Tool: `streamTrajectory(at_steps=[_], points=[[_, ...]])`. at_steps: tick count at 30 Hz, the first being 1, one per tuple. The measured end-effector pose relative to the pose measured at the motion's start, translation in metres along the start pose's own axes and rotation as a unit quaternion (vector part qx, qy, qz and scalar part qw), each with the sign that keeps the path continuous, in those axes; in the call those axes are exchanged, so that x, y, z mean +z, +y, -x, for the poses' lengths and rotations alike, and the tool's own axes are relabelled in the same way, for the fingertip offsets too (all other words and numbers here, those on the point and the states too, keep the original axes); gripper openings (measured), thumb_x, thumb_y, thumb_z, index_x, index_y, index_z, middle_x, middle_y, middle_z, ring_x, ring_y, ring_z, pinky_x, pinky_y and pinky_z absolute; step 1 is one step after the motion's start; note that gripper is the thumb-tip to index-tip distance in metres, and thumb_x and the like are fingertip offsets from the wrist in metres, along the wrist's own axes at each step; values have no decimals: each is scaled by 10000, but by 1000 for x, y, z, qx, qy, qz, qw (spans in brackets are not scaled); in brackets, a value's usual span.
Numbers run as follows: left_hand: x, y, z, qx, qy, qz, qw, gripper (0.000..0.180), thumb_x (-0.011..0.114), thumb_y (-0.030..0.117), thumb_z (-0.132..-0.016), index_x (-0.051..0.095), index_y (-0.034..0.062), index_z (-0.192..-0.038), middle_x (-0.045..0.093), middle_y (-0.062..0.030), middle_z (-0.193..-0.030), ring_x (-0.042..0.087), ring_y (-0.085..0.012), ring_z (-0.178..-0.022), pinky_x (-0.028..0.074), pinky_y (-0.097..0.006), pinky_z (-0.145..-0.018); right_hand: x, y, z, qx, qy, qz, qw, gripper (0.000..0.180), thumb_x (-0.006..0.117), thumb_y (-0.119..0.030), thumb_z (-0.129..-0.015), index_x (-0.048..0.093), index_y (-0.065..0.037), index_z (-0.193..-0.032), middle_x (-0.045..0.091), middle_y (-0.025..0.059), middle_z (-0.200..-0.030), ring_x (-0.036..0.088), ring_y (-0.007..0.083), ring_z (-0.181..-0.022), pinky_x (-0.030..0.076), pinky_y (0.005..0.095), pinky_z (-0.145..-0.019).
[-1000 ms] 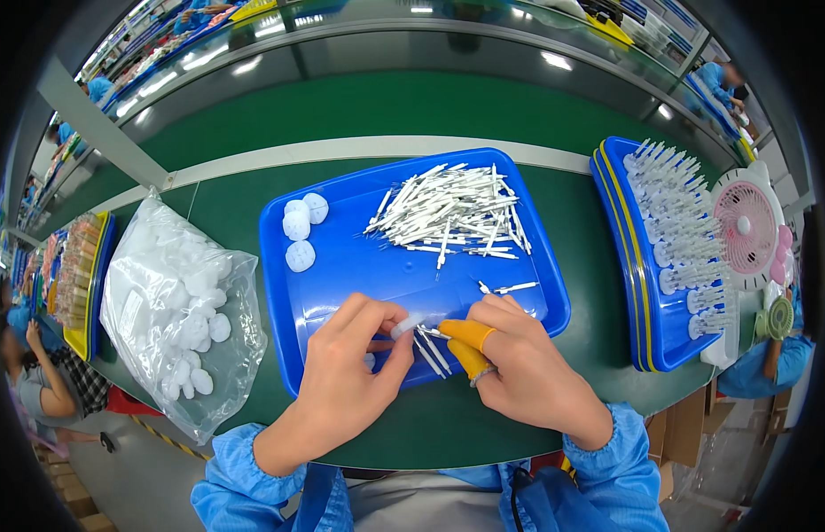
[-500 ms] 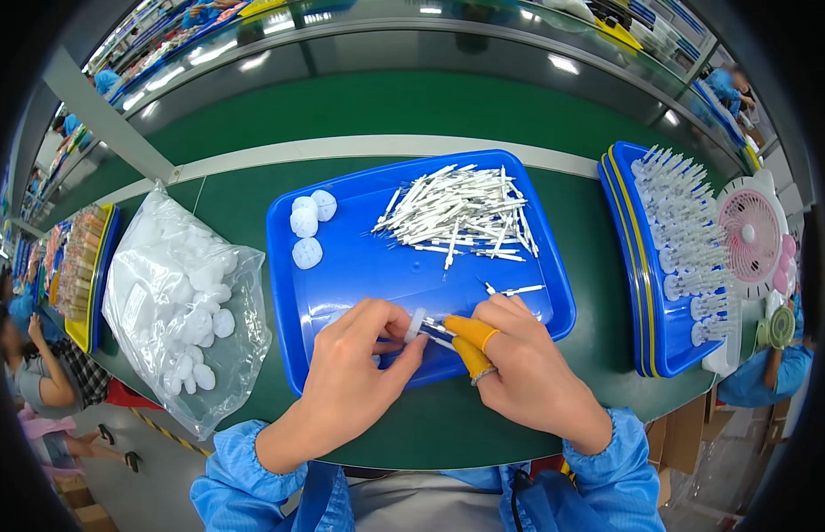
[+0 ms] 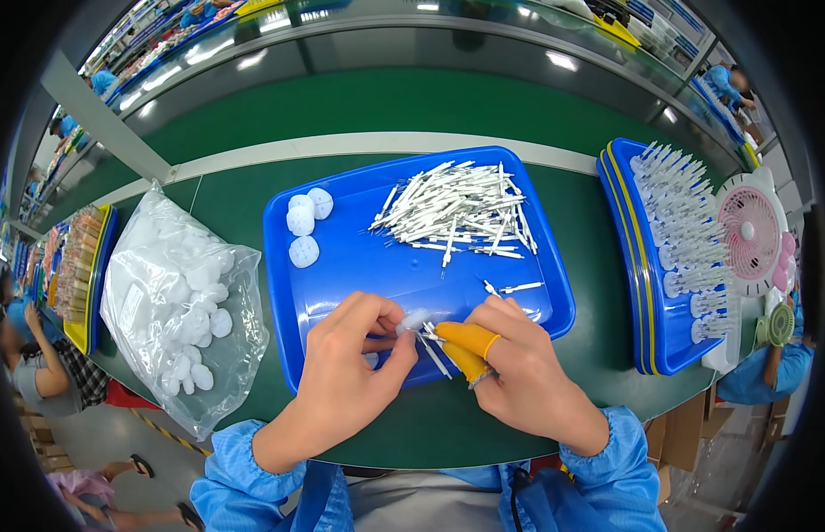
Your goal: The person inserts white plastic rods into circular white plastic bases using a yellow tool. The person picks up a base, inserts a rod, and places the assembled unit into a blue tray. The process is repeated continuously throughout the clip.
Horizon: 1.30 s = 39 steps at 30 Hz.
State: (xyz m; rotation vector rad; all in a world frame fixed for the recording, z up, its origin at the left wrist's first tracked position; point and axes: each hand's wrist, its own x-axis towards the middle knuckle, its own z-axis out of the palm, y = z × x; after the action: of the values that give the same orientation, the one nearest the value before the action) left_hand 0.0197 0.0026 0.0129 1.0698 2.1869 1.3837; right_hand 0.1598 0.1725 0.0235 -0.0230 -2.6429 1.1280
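Note:
Over the near edge of a blue tray (image 3: 341,257), my left hand (image 3: 355,350) pinches a small translucent white disc (image 3: 416,319) between thumb and fingertips. My right hand (image 3: 527,359) wears yellow finger covers on thumb and forefinger, which close on thin white sticks (image 3: 434,350) with metallic ends. These sticks reach the disc's edge; whether their tips sit in it is too small to tell. A heap of similar white sticks (image 3: 465,208) fills the tray's far right, and a few round white discs (image 3: 301,221) lie at its left. Another disc is partly covered by my left hand.
A clear plastic bag (image 3: 177,293) of white discs lies left of the tray. Stacked blue and yellow trays (image 3: 647,257) at right hold rows of upright white assemblies. Beside them stands a pink and white fan (image 3: 749,229). A pale rail (image 3: 359,144) borders the table's far side.
The disc in my left hand has tilted from edge-on to flatter. The sticks at my right fingertips now spread and point more downward. Both hands stay close together over the tray.

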Motion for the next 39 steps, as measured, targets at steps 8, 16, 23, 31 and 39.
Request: streamTrajectory(at_steps=[8, 16, 23, 31, 39], points=[[0, 1, 0, -17, -5, 17, 1000, 154, 777, -34, -893, 663, -39, -997, 692, -120, -930, 747, -191, -825, 676, -329, -736, 0, 9, -2, 15, -6, 62, 998, 408, 736, 71, -640, 738, 97, -1048, 592, 151, -970, 564, 347, -942, 460, 444, -842], [7, 1, 1, 24, 2, 3, 1000, 162, 784, -22, -878, 694, -24, -1012, 684, -135, -928, 748, -247, -826, 669, -352, -743, 18, 3, 1, -4, 26, 37, 999, 347, 740, 58, -642, 731, 79, -988, 608, 141, -977, 572, 333, -937, 468, 439, -822], [7, -3, 6, 76, 15, -44, 996, 187, 769, -18, -855, 692, -27, -1025, 654, -145, -904, 735, -278, -761, 610, -358, -656, 25, -4, 4, 10, 97, -2, 995, 292, 701, 94, -628, 725, 83, -919, 608, 148, -860, 564, 331, -789, 456, 441, -696], [11, -4, 9, 56, 5, -52, 997, 203, 770, -8, -868, 691, -31, -1054, 646, -148, -933, 736, -297, -773, 602, -385, -654, 26, -9, -3, 73, 71, -29, 994, 195, 717, 73, -674, 720, 59, -868, 612, 156, -862, 590, 367, -855, 460, 475, -753], [2, 4, -1, -12, 11, -4, 1000, 141, 735, -45, -939, 732, -32, -1080, 656, -98, -1042, 733, -199, -947, 667, -323, -785, -30, 41, 9, 94, 91, 252, 959, 236, 709, 145, -673, 745, 80, -897, 644, 154, -1029, 579, 343, -1002, 472, 434, -860]])
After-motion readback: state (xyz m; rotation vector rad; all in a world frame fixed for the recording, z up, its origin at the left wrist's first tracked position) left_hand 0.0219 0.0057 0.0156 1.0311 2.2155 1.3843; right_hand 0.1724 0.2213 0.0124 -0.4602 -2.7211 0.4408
